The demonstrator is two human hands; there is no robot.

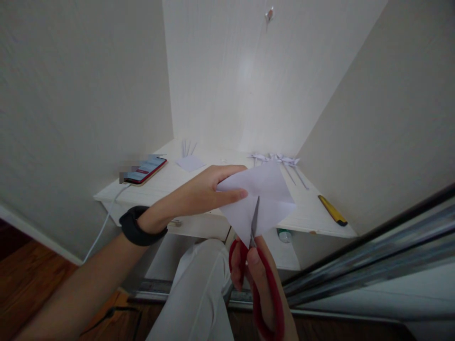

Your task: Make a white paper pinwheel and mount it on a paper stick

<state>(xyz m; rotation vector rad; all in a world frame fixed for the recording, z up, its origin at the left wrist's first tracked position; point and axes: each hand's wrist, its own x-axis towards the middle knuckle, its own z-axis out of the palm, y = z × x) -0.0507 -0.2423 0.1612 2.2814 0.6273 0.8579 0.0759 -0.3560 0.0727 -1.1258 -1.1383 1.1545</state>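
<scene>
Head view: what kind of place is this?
Likely a room corner at home, used for paper craft. A small white desk sits between plain walls over a wood floor, with a charging phone and folded paper pieces on it. The left hand holds paper; the right hand works red scissors.

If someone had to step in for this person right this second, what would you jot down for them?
Left hand: pinches the folded white paper by its left corner, held in the air above the desk.
Right hand: grips the red-handled scissors, blades cutting up into the paper's lower edge.
Done: a short cut is started.
Left: the rest of that cut.
On the desk: phone, folded paper pieces, yellow knife.
</scene>
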